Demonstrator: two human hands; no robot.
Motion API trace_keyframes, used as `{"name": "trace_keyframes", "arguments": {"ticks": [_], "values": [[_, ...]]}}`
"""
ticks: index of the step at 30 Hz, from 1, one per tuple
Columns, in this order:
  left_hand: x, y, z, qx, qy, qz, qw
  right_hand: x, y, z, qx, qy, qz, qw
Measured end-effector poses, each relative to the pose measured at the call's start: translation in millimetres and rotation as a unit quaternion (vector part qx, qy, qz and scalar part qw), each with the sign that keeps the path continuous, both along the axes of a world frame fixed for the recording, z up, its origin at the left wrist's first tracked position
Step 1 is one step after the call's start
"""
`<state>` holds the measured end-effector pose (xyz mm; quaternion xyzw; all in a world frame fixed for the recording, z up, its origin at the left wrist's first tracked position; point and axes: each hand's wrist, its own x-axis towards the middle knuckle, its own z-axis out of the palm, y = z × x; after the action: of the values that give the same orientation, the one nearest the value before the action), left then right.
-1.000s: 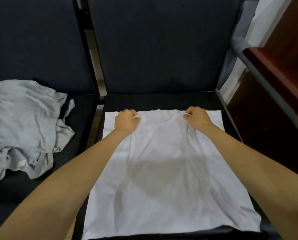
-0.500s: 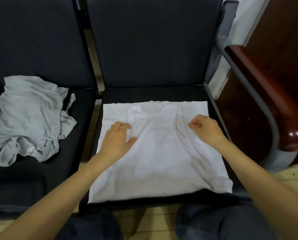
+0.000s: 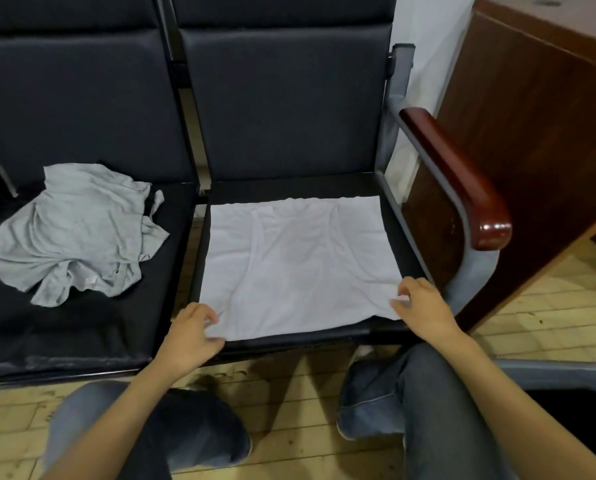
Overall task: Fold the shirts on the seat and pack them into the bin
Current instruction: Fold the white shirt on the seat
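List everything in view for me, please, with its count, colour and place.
white shirt: one, white, flat on right seat
grey shirt: one, grey, crumpled on left seat
seats: two, black, side by side
armrest: one, red-brown, beside right seat
cabinet: one, brown, far right
bin: one, grey-rimmed, floor, lower right
floor: one, pale wood, below
legs: two, blue jeans, bottom
left hand: one, pinching white shirt's near left corner
right hand: one, pinching its near right corner

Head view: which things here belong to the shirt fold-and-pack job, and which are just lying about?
Job: white shirt, flat on the right seat; grey shirt, crumpled on the left seat; left hand and right hand, pinching the white shirt's near corners; grey-rimmed bin, lower right, partly seen.
Not job: wooden armrest; wooden cabinet.
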<state>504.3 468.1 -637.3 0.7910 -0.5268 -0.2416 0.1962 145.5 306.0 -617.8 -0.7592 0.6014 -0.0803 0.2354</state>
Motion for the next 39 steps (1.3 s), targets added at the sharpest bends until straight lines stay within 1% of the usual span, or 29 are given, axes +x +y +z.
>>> {"name": "trace_keyframes", "arguments": {"ticks": [1, 3, 4, 6, 9, 12, 14, 15, 17, 19, 22, 25, 27, 30, 34, 38, 39], "values": [[0, 1, 0, -0.026, 0.006, 0.009, 1.000, 1, 0, 2, 0.006, -0.016, 0.021, 1.000], [-1, 2, 3, -0.061, 0.026, 0.033, 0.997, 3, 0, 2, 0.049, 0.001, 0.047, 0.998], [-1, 3, 5, -0.069, 0.042, 0.046, 0.996, 4, -2, 1, 0.065, 0.007, 0.044, 0.997], [-2, 2, 7, -0.089, 0.077, 0.075, 0.990, 6, -5, -1, 0.062, -0.011, 0.023, 0.998], [-5, 0, 8, -0.117, 0.109, 0.157, 0.974, 7, -7, 5, 0.040, -0.109, -0.061, 0.991], [-2, -3, 11, -0.108, 0.103, 0.240, 0.959, 5, -9, 8, 0.001, -0.207, -0.176, 0.963], [-2, -3, 12, -0.089, 0.114, 0.262, 0.954, 3, -12, 6, 0.016, -0.250, -0.234, 0.939], [-3, -3, 13, -0.083, 0.123, 0.258, 0.955, 3, -13, 5, 0.039, -0.254, -0.249, 0.934], [-7, -1, 12, -0.073, 0.135, 0.226, 0.962, 1, -12, 4, 0.093, -0.212, -0.242, 0.942], [-8, 1, 7, -0.066, 0.127, 0.185, 0.972, -1, -10, 3, 0.125, -0.161, -0.209, 0.956], [-7, 3, 1, -0.097, 0.094, 0.140, 0.981, -3, -7, 2, 0.102, -0.136, -0.179, 0.969], [-5, 4, -1, -0.152, 0.064, 0.119, 0.979, -2, -6, 4, 0.092, -0.156, -0.191, 0.965], [-4, 5, -3, -0.164, 0.051, 0.113, 0.979, -1, -7, 4, 0.108, -0.136, -0.184, 0.967], [-4, 4, -5, -0.158, 0.038, 0.108, 0.981, -2, -8, 1, 0.118, -0.105, -0.172, 0.972], [2, 1, -9, -0.159, 0.021, 0.129, 0.979, -7, -9, -2, 0.087, -0.091, -0.196, 0.972], [8, -3, -11, -0.152, 0.037, 0.161, 0.974, -10, -12, -6, 0.076, -0.040, -0.219, 0.972], [8, -3, -11, -0.149, 0.015, 0.157, 0.976, -10, -11, -6, 0.064, -0.025, -0.216, 0.974]]}}
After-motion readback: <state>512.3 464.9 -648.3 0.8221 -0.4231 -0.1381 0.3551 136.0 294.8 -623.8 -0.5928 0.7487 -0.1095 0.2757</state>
